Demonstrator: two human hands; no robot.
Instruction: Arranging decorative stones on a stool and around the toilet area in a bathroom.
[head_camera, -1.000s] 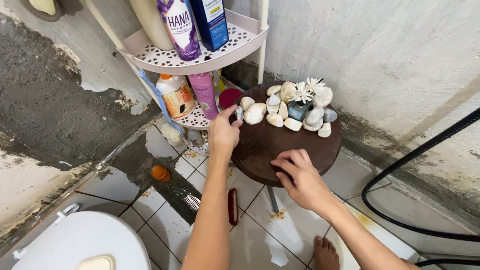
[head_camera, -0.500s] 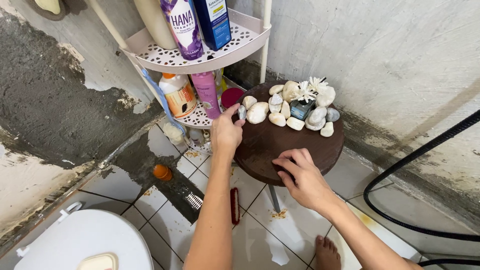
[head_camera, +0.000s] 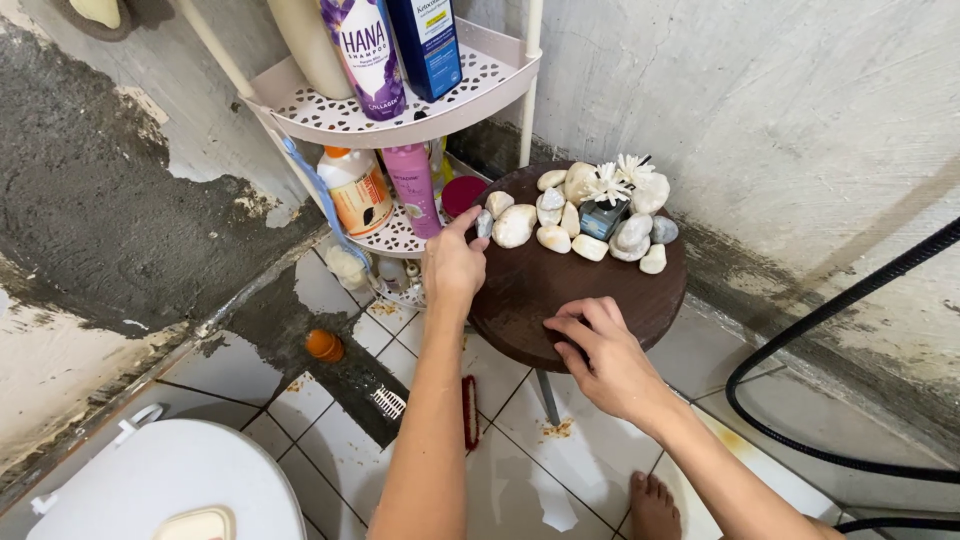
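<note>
Bathroom corner, wet tiled floor (head_camera: 330, 450). Round dark surface (head_camera: 560, 290) carries pale stones at twelve o'clock. Left hand (head_camera: 452, 262) fingers pinch a small grey stone (head_camera: 484, 224), upright; right hand (head_camera: 605, 355) rests spread, holding nothing.

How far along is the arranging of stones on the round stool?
Done: pale pebbles cluster at the far side of the round dark wooden stool. In hand: left hand fingers touch a small grey stone; right hand rests on the near rim. Left: the near half is bare.

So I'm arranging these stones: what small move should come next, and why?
Probably set the small grey stone, pinched by the left hand, beside the pale stones; it sits at the round table's edge while the right hand steadies the rim.
</note>
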